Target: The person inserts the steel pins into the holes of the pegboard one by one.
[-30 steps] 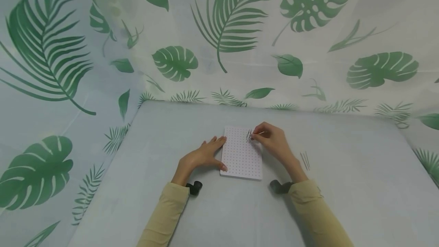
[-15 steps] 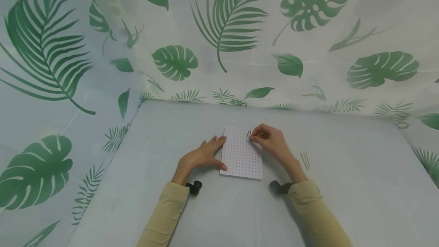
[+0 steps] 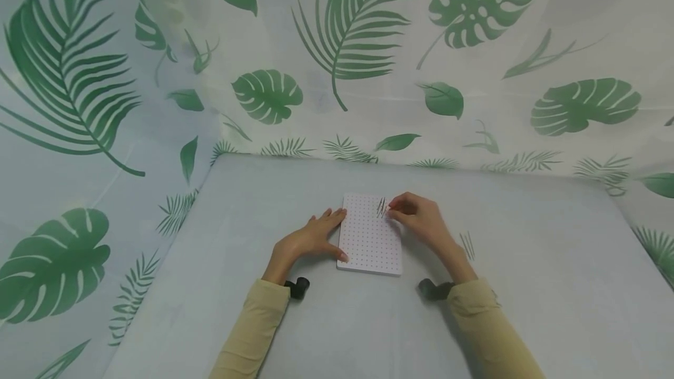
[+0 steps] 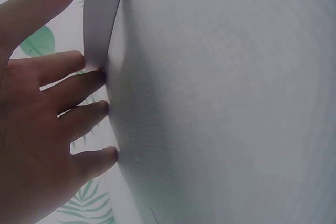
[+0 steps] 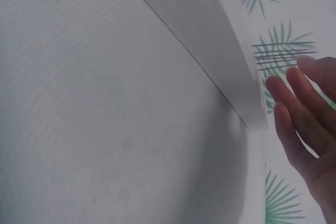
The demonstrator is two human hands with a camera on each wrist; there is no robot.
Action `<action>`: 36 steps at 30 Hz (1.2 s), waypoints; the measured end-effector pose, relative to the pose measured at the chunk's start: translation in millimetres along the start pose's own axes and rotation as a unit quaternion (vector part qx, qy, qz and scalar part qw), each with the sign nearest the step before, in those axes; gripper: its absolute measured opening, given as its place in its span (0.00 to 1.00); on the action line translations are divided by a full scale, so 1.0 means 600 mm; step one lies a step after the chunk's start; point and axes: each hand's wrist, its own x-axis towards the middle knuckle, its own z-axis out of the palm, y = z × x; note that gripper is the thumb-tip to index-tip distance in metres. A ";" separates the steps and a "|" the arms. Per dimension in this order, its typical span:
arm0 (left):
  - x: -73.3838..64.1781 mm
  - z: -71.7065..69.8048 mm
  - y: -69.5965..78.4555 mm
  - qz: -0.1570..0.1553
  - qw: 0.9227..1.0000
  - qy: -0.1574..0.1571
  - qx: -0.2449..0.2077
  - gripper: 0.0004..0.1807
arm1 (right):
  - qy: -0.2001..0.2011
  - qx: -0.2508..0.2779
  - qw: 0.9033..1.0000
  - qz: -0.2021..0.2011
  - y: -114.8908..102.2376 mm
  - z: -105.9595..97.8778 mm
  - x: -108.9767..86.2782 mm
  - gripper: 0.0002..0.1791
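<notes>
A white pegboard with a grid of small holes point(image 3: 368, 238) lies on the table. My left hand point(image 3: 310, 237) rests along its left edge, thumb on the near corner, fingers spread; in the left wrist view the left hand point(image 4: 47, 108) shows straight fingers. Several thin needle-like rods point(image 3: 381, 208) stand near the board's far right corner. Beside them, my right hand point(image 3: 418, 215) has thumb and fingertips close together. In the right wrist view, the lowest thin rod point(image 5: 275, 67) reaches the right hand point(image 5: 310, 108) at the thumb tip, seemingly pinched there; its end is hidden.
Several more thin rods point(image 3: 467, 245) lie on the pale table point(image 3: 553, 274), right of the board. Leaf-printed curtains point(image 3: 379, 98) close off the back and sides. A dark wrist camera point(image 3: 299, 288) sits at the left wrist, and another dark camera point(image 3: 434, 290) at the right.
My right hand has shifted slightly right, away from the standing rods, which now show more fully. The left hand and the board have stayed in place.
</notes>
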 end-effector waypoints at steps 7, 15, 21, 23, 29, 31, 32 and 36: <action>-0.002 0.000 0.003 -0.001 1.000 0.000 -0.002 0.59 | 0.012 -0.024 0.999 -0.017 0.014 -0.015 -0.007 0.07; 0.000 0.000 0.002 -0.003 1.000 0.000 -0.005 0.59 | 0.014 -0.052 0.998 -0.018 0.035 -0.037 -0.018 0.07; -0.002 0.001 0.005 -0.008 1.000 0.000 -0.007 0.59 | 0.017 -0.070 0.997 -0.026 0.044 -0.059 -0.032 0.06; -0.002 0.001 0.007 -0.008 1.000 0.001 -0.008 0.59 | 0.018 -0.078 0.996 -0.026 0.048 -0.066 -0.037 0.06; -0.002 0.002 0.008 -0.006 1.000 0.001 -0.009 0.59 | 0.019 -0.098 0.995 -0.023 0.057 -0.085 -0.052 0.06; -0.002 0.002 0.008 -0.008 1.000 0.000 -0.011 0.59 | 0.019 -0.102 0.994 -0.021 0.060 -0.091 -0.056 0.06; -0.001 0.002 0.007 -0.007 1.000 0.001 -0.012 0.59 | 0.018 -0.105 0.994 -0.021 0.060 -0.094 -0.059 0.06; 0.000 0.002 0.007 -0.007 1.000 0.000 -0.013 0.59 | 0.019 -0.113 0.993 -0.016 0.062 -0.105 -0.069 0.06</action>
